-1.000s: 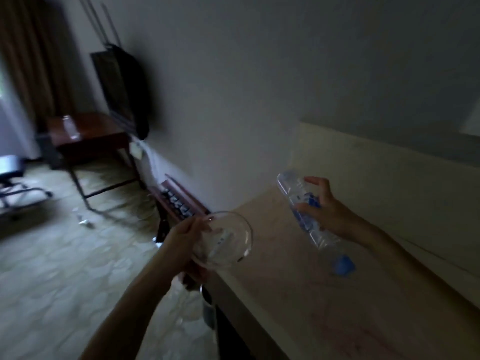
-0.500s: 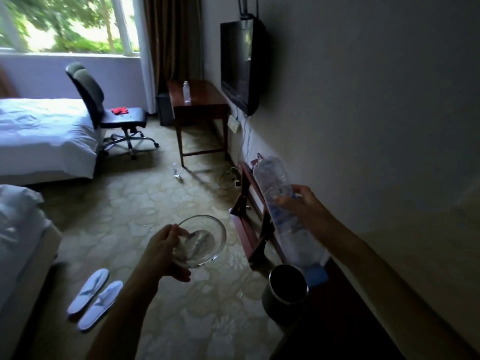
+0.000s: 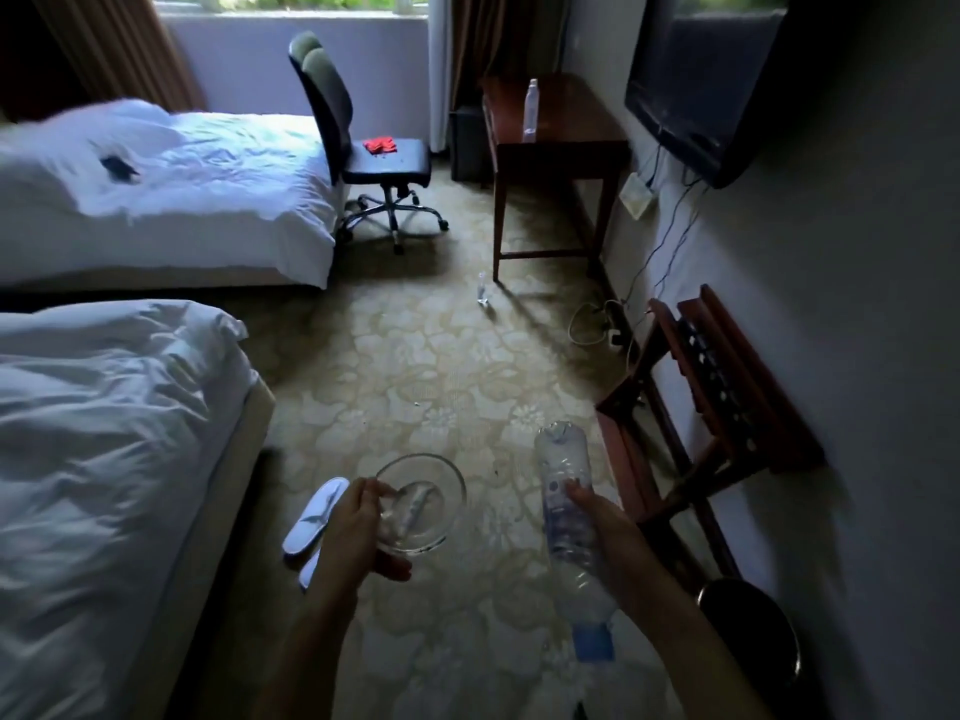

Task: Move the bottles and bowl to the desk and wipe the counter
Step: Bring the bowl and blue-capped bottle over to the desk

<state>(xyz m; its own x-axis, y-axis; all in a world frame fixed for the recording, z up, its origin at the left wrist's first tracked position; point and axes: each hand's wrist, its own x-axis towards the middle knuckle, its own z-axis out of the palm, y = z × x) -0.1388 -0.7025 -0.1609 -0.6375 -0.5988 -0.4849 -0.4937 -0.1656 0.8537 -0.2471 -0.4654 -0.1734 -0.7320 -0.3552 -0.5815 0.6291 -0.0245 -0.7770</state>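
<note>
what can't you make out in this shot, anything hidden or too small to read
Head view only:
- Clear plastic water bottle in the right hand: label print too blurred to read.
- Clear glass bowl in the left hand: contents unclear through glare.
- Small dark object on the far white bed: too small to identify.
- Round dark bin: inside lost in shadow.
- Counter: out of frame.
</note>
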